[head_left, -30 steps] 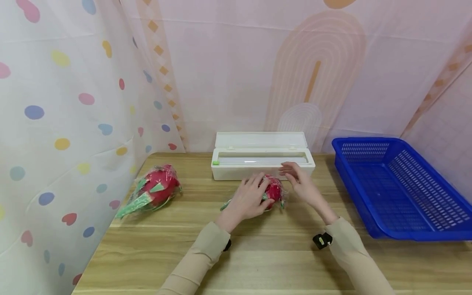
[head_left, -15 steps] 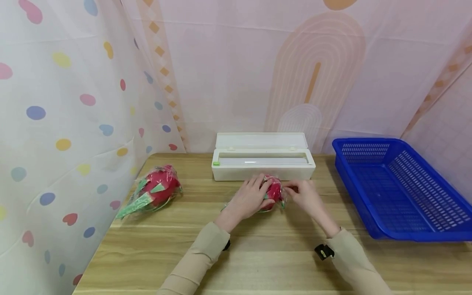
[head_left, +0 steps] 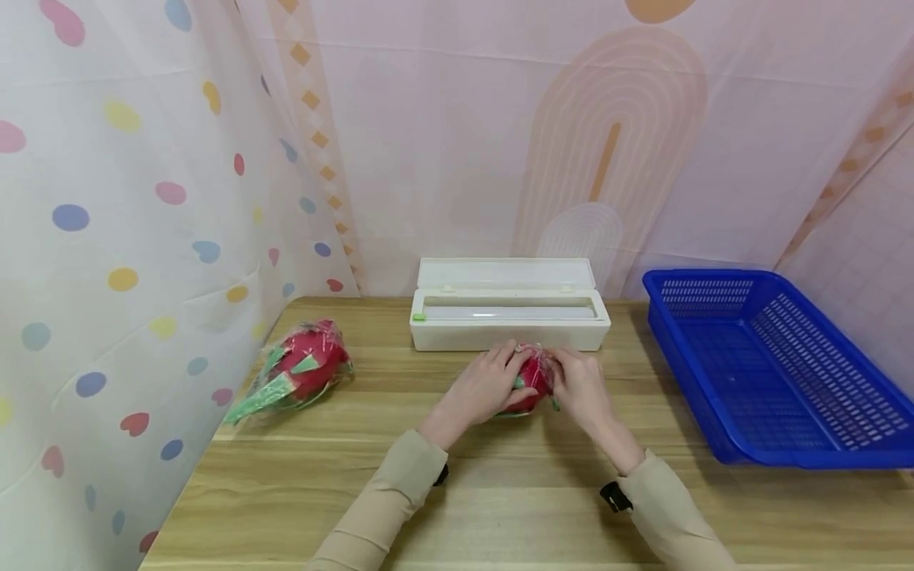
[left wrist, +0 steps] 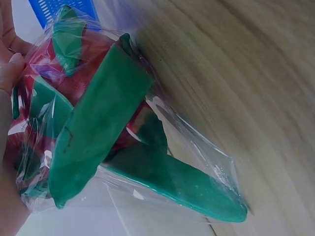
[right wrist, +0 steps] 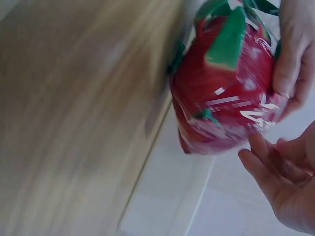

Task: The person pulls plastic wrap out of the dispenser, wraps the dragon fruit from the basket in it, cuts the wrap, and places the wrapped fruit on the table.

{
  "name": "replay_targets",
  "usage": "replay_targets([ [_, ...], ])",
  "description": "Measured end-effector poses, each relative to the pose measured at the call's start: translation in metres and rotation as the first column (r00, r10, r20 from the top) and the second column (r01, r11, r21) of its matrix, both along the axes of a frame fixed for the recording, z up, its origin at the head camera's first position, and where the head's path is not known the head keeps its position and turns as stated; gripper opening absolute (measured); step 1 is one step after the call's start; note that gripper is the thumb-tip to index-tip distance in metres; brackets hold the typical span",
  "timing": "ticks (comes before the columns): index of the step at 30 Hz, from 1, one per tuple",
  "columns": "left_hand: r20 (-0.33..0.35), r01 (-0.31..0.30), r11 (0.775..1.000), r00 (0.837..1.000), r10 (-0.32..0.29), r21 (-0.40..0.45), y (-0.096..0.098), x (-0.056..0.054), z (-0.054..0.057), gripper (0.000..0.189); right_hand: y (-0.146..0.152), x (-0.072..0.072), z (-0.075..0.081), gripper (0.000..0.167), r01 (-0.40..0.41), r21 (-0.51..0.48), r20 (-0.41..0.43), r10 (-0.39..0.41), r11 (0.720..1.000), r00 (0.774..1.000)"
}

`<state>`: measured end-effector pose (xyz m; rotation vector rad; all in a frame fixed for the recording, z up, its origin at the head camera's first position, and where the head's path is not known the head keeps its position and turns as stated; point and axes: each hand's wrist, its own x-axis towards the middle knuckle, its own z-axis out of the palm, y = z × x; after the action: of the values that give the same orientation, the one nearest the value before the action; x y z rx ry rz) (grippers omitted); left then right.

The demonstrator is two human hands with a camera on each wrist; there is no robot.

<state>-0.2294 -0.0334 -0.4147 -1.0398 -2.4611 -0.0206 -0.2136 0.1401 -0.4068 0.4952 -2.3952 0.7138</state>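
Note:
A red dragon fruit (head_left: 530, 388) with long green scales is wrapped in clear plastic film (left wrist: 216, 167) on the wooden table. My left hand (head_left: 489, 385) grips it from the left, fingers over the top and thumb along the front. From the right side, my right hand (head_left: 581, 388) touches the film; in the right wrist view its fingertips (right wrist: 255, 140) meet the wrap at the fruit's end, with the thumb apart from them. In the left wrist view, film extends loosely past the scale tips. A second wrapped dragon fruit (head_left: 314, 361) lies at the left.
Right behind the hands stands a white cling film box (head_left: 510, 337), its lid (head_left: 507, 274) up and a roll inside. A blue plastic basket (head_left: 750, 456) takes up the right side of the table (head_left: 286, 492). Patterned curtains (head_left: 428, 143) hang at the back and left.
My right hand has come down from above the box's front edge to the fruit's right end, against the film. The left hand keeps hold; the fruit has shifted slightly right.

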Motion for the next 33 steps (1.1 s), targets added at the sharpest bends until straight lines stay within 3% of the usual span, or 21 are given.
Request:
replay_targets([
  [4,0.049,0.014,0.999,0.999,-0.016,0.046,0.000,0.000,0.001,0.061,0.000,0.007,0.007,0.028,-0.007,0.090,0.030,0.004,0.996,1.000],
  [9,0.112,0.037,0.989,0.992,-0.054,0.146,0.000,0.003,0.002,0.063,-0.007,0.014,0.012,0.026,0.025,0.212,-0.007,-0.024,0.977,1.000],
  [13,0.123,0.036,0.983,0.991,-0.058,0.179,0.000,0.004,0.002,0.063,-0.001,0.005,0.009,0.025,-0.031,0.076,0.070,0.025,0.997,0.997],
  [17,0.121,0.031,0.985,0.991,-0.052,0.171,-0.001,0.005,0.002,0.061,0.011,-0.008,0.003,0.030,-0.131,-0.016,0.122,0.132,0.991,0.984],
  [21,0.091,0.041,0.987,0.994,-0.056,0.158,-0.002,0.005,0.001,0.062,0.016,-0.015,-0.002,0.052,-0.297,0.016,0.186,0.289,0.955,0.939],
  [24,0.041,0.067,0.986,0.996,-0.074,0.151,-0.003,0.005,-0.001,0.061,0.016,-0.017,-0.004,0.063,-0.421,-0.041,0.298,0.413,0.906,0.861],
  [27,-0.012,0.088,0.985,0.996,-0.087,0.149,-0.003,0.005,-0.003,0.058,0.013,-0.017,-0.006,0.062,-0.473,-0.127,0.383,0.483,0.872,0.787],
  [28,-0.026,0.091,0.985,0.996,-0.088,0.148,-0.003,0.005,-0.004,0.057,0.012,-0.017,-0.006,0.061,-0.476,-0.135,0.399,0.487,0.869,0.777],
  [31,-0.020,0.103,0.978,0.995,-0.101,0.182,-0.004,0.005,-0.006,0.058,0.008,-0.017,-0.007,0.059,-0.475,-0.122,0.417,0.479,0.872,0.772],
  [33,0.056,0.102,0.963,0.991,-0.120,0.248,-0.006,0.005,-0.005,0.063,0.005,-0.016,-0.006,0.066,-0.463,-0.090,0.426,0.454,0.882,0.783],
])
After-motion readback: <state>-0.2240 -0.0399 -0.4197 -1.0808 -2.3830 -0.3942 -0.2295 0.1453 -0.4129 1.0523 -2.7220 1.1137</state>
